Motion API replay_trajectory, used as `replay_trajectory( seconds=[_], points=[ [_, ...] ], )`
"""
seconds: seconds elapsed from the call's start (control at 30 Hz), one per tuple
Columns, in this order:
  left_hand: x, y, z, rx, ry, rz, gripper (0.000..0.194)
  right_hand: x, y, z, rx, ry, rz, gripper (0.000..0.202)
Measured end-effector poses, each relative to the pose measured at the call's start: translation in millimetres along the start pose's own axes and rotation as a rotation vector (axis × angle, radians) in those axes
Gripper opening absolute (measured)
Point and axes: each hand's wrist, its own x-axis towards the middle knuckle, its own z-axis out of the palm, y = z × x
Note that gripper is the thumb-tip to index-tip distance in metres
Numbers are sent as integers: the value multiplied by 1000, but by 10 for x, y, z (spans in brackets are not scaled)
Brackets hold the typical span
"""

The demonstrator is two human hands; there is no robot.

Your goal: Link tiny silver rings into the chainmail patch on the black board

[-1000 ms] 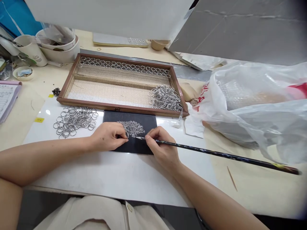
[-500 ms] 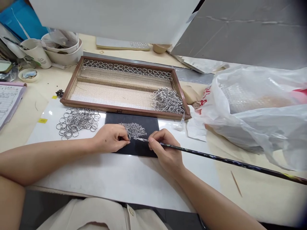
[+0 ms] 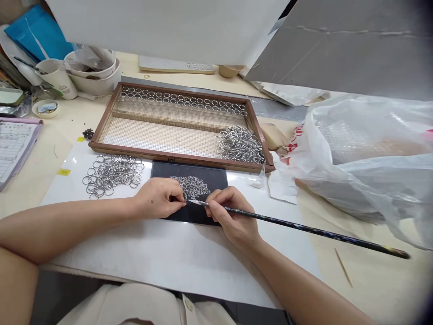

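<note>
My left hand [image 3: 158, 198] rests on a small black mat [image 3: 216, 175] and pinches a metal ring [image 3: 184, 197] at its fingertips. My right hand [image 3: 232, 214] grips a long dark thin brush [image 3: 304, 229] near its tip, and the pale tip touches the ring. A pile of tiny silver beads [image 3: 194, 185] lies on the mat just behind the fingers. The brush handle runs far out to the right over the table.
A wooden mesh tray [image 3: 135, 135] behind the mat holds a row of rings [image 3: 182, 100] and a heap of rings [image 3: 241, 144]. Loose rings [image 3: 113, 174] lie left. A large plastic bag [image 3: 368, 153] fills the right. Cups and bowls [image 3: 84, 72] stand back left; a notebook [image 3: 15, 144] lies at the left edge.
The brush tip has moved left from the bead pile to the ring in my left hand. The view has drifted slightly; my left hand stays in place.
</note>
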Motion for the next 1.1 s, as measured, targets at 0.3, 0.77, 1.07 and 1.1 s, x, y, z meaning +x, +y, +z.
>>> replay_trajectory(
  seconds=[0.3,0.77,1.07,1.1],
  points=[
    [-7,5,6,-21,12,19,16,7,16,9,2,-15,-9,16],
    [1,3,5,-15,10,15,15,4,18,16,-7,-15,-16,15],
    [5,-1,4,-8,20,25,16,-1,8,15,-5,-3,-5,15],
    [5,-2,5,-8,24,28,16,-5,7,10,-7,8,-3,15]
  ],
)
